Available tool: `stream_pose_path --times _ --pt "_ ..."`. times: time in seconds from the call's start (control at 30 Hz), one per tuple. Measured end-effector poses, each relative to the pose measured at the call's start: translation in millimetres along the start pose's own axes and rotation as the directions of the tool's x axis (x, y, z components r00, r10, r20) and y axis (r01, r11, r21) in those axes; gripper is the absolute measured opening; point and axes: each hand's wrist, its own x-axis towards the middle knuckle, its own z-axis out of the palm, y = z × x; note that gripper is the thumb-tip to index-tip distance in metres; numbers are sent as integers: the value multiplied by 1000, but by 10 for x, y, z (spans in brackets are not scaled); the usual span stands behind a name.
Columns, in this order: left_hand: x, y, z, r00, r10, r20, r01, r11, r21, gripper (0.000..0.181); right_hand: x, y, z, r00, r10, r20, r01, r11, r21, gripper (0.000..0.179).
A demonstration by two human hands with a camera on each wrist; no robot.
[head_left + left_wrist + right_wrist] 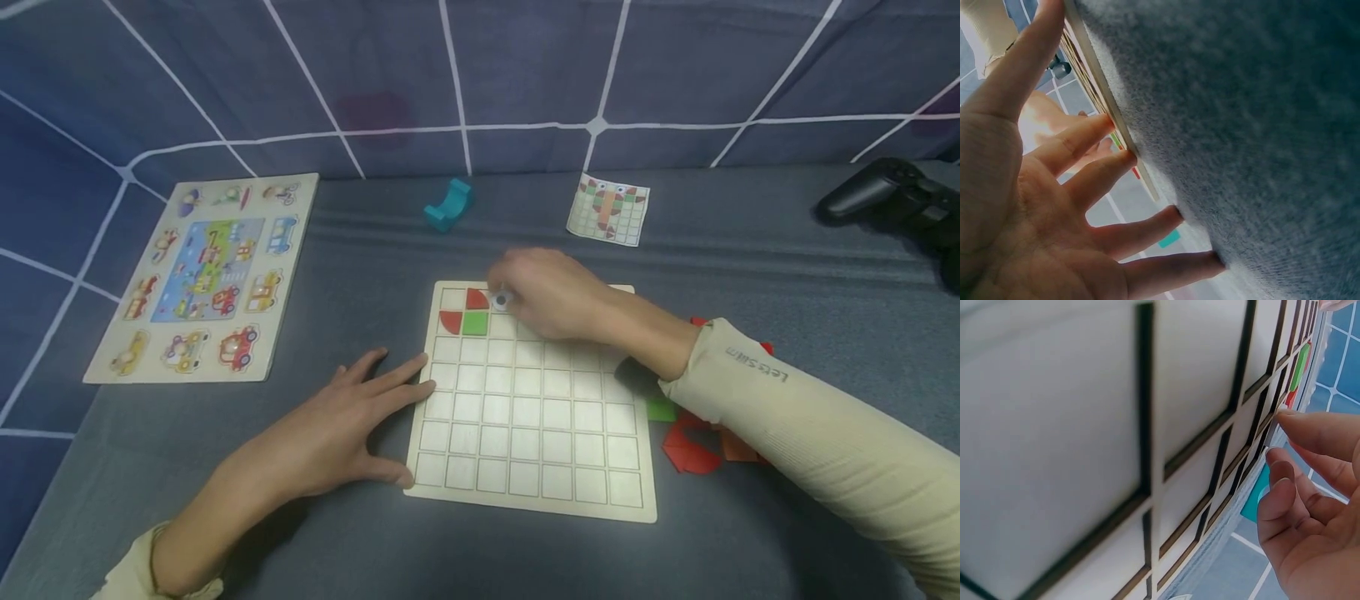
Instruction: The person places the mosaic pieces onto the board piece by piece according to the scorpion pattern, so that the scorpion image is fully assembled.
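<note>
A pale wooden grid board (528, 417) lies on the grey cloth. My right hand (551, 292) is over its top row, thumb and fingers pinching a white tile with a dark round dot (502, 300) at the third square. To the left, two red quarter-round tiles, one in the top row (476, 298) and one below (451, 322), sit in squares beside a green square tile (475, 323). My left hand (345, 429) has its fingers spread; in the left wrist view, two fingertips (1127, 157) touch the board's edge.
A small pattern card (630, 218) and a teal curved block (450, 205) lie behind the board. Red pieces (688, 450), a green one (661, 409) and an orange one (738, 448) lie partly under my right sleeve. A picture puzzle (251, 367) is left, a black game controller (885, 196) right.
</note>
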Motion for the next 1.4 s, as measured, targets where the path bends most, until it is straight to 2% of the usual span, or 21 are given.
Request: stream_pose_path --times 0.27,0.5,0.63,0.87,1.0,1.13,1.23,1.4 --pt "23 -5 -3 1000 3 5 -3 1000 3 93 -71 40 -46 1000 5 -3 -5 1000 -2 18" --pt "15 5 6 1000 -10 3 10 1000 3 93 -293 106 -147 999 -20 -43 19 999 -30 27" --pt "8 10 7 1000 -13 3 13 1000 6 93 -516 163 -191 999 -10 -52 8 999 -47 25" --pt "5 18 4 1000 -11 4 11 1000 0 93 -1054 332 -266 993 93 -68 -99 990 -103 24" --pt "11 24 0 1000 -11 7 11 1000 -9 93 -1351 465 -254 984 136 -111 -152 976 -154 28" --pt "16 29 -6 1000 -15 11 16 1000 -12 93 -1608 562 -235 977 134 -165 -166 966 -199 30" --pt "20 32 -9 1000 -18 11 18 1000 -11 93 -1750 628 -226 973 129 -189 -170 960 -220 30" --pt "26 35 -15 1000 -24 15 24 1000 -6 93 -1844 707 -207 974 155 -167 -192 952 -239 29"
